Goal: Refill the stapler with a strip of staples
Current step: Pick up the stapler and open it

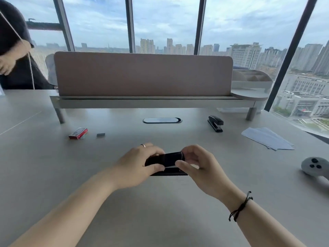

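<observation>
A black stapler point(166, 162) rests on the grey desk point(160, 211) in front of me, its base flat on the surface. My left hand point(138, 166) grips its left end, thumb along the front. My right hand point(199, 166) holds its right end with thumb and fingers around the top arm. A short grey strip of staples point(101, 134) lies loose on the desk at the far left, apart from both hands. Beside the strip sits a red staple box point(78, 133).
A second black stapler point(215, 123) stands at the far right near the shelf leg. Sheets of paper point(268, 138) lie to the right, and a grey controller point(314, 166) at the right edge. A partition shelf point(142, 102) spans the back. Another person's arm point(10, 56) shows far left.
</observation>
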`<move>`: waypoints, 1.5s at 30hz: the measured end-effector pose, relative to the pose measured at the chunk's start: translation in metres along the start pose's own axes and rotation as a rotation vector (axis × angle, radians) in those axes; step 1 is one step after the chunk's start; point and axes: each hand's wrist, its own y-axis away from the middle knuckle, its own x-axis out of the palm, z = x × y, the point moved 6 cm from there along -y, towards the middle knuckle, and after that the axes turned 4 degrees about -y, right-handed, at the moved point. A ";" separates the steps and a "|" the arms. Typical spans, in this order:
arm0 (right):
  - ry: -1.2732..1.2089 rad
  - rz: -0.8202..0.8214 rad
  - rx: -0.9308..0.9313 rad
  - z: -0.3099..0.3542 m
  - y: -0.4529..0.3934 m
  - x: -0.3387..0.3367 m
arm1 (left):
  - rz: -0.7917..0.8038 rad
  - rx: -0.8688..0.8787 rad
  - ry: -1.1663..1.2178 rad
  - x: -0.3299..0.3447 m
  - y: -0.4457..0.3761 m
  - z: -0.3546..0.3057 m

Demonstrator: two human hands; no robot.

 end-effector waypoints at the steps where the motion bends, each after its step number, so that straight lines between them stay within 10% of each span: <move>1: -0.003 0.024 0.006 0.004 0.014 0.005 | -0.008 -0.005 -0.003 0.001 0.017 -0.002; 34: 0.257 0.217 0.031 -0.008 0.101 0.045 | -0.152 -0.068 -0.062 0.047 0.107 -0.042; 45: 0.269 0.220 0.033 -0.013 0.098 0.044 | -0.297 -0.039 0.325 0.011 0.114 -0.031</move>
